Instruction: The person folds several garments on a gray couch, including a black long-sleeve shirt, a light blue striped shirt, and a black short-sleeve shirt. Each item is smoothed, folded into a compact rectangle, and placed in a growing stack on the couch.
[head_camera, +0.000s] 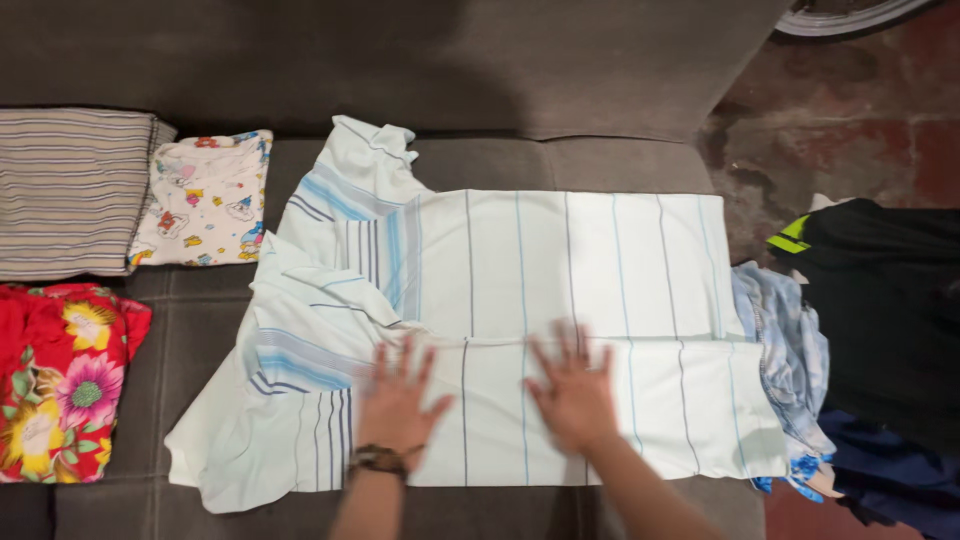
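1. Grey sofa seat (200, 340) carries everything; backrest runs beyond the fingertips.
2. White shirt w/ blue stripes (560, 260) lies flat, centre of seat, directly under the fingers (405, 362) of both hands.
3. Far left of fingers, up by backrest: folded beige striped cloth (70, 190); just beside it, folded white cartoon-print garment (205, 198).
4. Left of fingers, nearer front edge: folded red floral garment (60, 380).
5. Right of fingers, at seat end: crumpled light-blue cloth (790, 350), touching shirt hem.
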